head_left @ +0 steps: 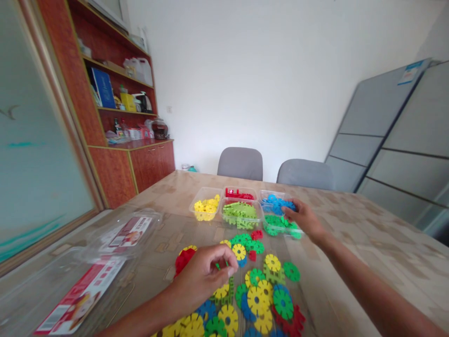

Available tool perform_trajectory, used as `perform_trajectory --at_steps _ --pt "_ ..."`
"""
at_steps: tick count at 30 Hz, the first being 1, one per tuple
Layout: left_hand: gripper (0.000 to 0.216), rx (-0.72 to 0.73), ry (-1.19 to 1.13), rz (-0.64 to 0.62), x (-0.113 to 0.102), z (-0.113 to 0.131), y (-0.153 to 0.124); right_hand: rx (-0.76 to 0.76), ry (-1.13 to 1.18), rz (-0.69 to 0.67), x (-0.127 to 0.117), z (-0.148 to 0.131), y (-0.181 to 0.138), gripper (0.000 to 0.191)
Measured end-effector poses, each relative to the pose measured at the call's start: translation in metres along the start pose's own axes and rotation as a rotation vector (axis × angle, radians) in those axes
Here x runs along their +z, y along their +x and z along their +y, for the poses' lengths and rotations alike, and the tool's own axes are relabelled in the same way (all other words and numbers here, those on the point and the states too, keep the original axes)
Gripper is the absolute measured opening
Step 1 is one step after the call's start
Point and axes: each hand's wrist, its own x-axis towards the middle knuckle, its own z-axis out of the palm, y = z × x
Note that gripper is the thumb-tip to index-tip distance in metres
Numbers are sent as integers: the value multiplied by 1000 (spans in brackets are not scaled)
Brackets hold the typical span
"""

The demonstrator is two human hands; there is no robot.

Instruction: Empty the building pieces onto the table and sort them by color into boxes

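Note:
At the far right, my right hand [302, 216] has its fingertips together on a blue notched disc at the rim of the clear tub of blue notched discs [274, 204]. In front of that tub stands a clear tub of green notched discs [275, 225]. My left hand [206, 271] hovers over the loose pile, thumb and fingers curled into a loop; whatever they hold, if anything, I cannot make out. Under and beside it lie mixed plastic pieces, among them yellow notched discs [257, 299], a green notched disc [283, 303] and red pieces [298, 320].
Tubs of yellow discs [206, 208], red pieces [242, 194] and light green pieces [240, 214] stand left of the blue one. Clear plastic lids with labels [84, 295] lie on the table's left side. Two grey chairs [240, 163] stand behind the table [354, 243].

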Motion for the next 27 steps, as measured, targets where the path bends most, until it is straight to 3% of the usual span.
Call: perform_trajectory --at_steps 6,14,22,27 --pt "9 0 5 3 -1 -10 1 69 -232 102 2 21 49 22" --pt "7 -9 -23 14 -1 -11 4 16 -419 101 13 13 71 24" --pt "9 30 34 26 -6 -8 4 20 -411 112 4 16 63 23" --pt "11 68 129 45 -16 -3 7 -69 -256 55 3 14 30 21"
